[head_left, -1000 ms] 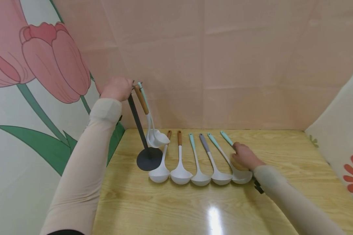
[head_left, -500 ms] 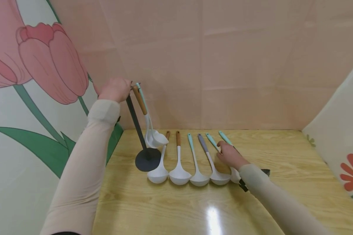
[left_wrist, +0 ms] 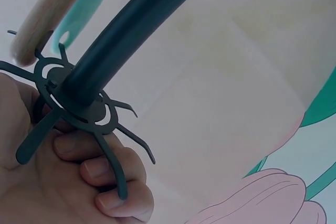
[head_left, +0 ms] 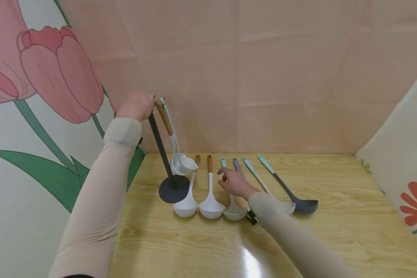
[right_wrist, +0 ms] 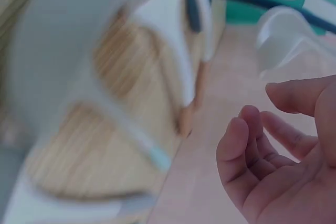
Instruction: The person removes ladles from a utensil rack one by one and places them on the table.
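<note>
At the left, my left hand [head_left: 135, 106] grips the top of a black utensil stand [head_left: 161, 144] with a round base. In the left wrist view its fingers curl under the hooked ring [left_wrist: 58, 111]. A wooden-handled ladle [head_left: 165, 119] and a teal-handled ladle [head_left: 187, 166] hang from the hooks. My right hand [head_left: 235, 181] hovers over the ladle row, holding nothing, fingers loosely bent. Beneath it lie a teal-handled white ladle [head_left: 235, 213] and a grey-purple-handled ladle [head_left: 238, 165], partly hidden. Left of these are two wooden-handled white ladles, one [head_left: 211, 208] nearer the hand.
Right of the hand lie a teal-handled white ladle [head_left: 251, 168] and a dark-grey ladle [head_left: 305, 206] with a teal handle. All rest on the wood-grain table [head_left: 180, 247]. A pinkish cloth [head_left: 281, 77] hangs behind, and flower-printed sheets flank the sides.
My right hand has moved left across the row, from the dark-grey ladle at the far right to above the middle ladles. My left hand keeps its grip on the stand.
</note>
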Motion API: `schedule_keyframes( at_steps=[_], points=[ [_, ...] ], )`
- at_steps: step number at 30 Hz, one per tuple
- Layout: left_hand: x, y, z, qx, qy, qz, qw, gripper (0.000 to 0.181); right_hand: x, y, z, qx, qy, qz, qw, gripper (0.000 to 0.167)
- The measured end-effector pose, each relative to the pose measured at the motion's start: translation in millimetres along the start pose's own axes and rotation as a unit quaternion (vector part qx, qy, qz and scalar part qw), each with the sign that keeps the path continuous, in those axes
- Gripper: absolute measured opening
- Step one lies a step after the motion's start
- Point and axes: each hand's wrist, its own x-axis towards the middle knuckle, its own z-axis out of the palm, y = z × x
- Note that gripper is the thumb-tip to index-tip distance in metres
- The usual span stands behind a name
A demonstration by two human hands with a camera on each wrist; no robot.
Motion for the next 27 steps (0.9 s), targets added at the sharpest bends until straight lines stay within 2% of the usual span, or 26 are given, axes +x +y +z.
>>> schedule_keyframes(
  at_steps=[7,9,12,16,22,27],
  points=[
    [0.1,0.0,1.5,-0.042,0.016,-0.028,0.9986,0.052,25.5,-46,11,0.035,-0.018,-0.058,0.9976,0.045],
    [0.6,0.0,1.9,-0.041,0.018,-0.029,0.9986,0.051,31.2,-56,14,0.045,-0.024,-0.066,0.9965,0.047],
    [3.4,-2.1,1.6,0.002,0.009,-0.004,0.9999,0.038,38.6,-73,18,0.06,-0.032,-0.072,0.9951,0.048],
    [6.2,-6.1,1.9,0.024,0.005,0.013,0.9996,0.029,45.6,-94,24,0.081,-0.044,-0.076,0.9929,0.051],
    [3.9,-3.6,2.2,0.017,0.012,0.015,0.9997,0.033,53.2,-111,31,0.07,-0.049,-0.086,0.9926,0.057],
    [1.6,-3.0,3.8,-0.024,0.03,-0.004,0.9993,0.046,58.6,-118,36,0.043,-0.053,-0.093,0.9932,0.062]
  ],
)
